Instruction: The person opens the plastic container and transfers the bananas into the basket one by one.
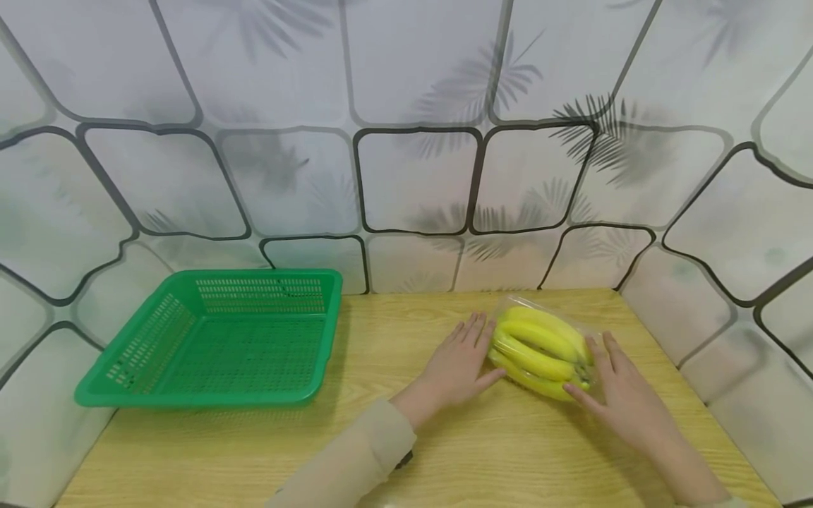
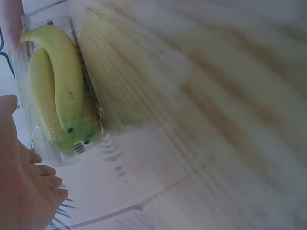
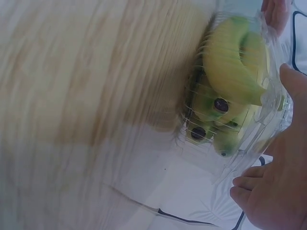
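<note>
A clear plastic box of bananas [image 1: 536, 346] rests on the wooden table, slightly angled, between the two hands. Yellow bananas with greenish tips and dark ends show through its walls in both wrist views. At its left end is the left hand [image 1: 459, 363], fingers extended and thumb spread along the near side. The right hand [image 1: 625, 395] is at the opposite end, its fingers and thumb fairly straight against the box edge. In the right wrist view, the thumb [image 3: 293, 84] lies right at the clear lid, with the other fingers [image 3: 247, 187] lower beside the box.
A green plastic basket [image 1: 206, 401] with slotted walls stands on the left of the wooden table [image 1: 375, 339]. Patterned white panels [image 1: 413, 183] rise behind the table and along both sides.
</note>
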A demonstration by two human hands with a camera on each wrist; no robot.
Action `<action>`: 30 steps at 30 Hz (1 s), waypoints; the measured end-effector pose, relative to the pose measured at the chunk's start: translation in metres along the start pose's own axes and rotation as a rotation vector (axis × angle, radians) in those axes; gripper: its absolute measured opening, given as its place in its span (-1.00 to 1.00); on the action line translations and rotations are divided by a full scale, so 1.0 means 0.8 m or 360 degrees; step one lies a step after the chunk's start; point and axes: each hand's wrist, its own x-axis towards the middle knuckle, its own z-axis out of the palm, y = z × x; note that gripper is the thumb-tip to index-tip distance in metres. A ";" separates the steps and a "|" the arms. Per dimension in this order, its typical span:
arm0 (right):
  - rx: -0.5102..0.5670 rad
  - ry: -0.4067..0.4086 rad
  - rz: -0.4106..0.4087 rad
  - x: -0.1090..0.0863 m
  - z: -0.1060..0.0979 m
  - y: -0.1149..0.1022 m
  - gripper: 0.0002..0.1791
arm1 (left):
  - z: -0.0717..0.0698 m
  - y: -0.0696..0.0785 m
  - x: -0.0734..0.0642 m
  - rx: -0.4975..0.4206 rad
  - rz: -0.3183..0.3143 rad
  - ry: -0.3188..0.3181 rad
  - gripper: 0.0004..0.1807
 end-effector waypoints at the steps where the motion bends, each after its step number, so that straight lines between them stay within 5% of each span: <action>1: 0.0005 0.0000 -0.0004 0.000 0.000 -0.002 0.12 | -0.001 0.000 -0.001 0.0012 0.0005 0.0004 -0.06; 30: 0.0025 -0.0013 -0.0240 0.019 0.006 -0.023 0.14 | -0.010 -0.030 -0.023 0.0079 0.0035 0.0019 -0.10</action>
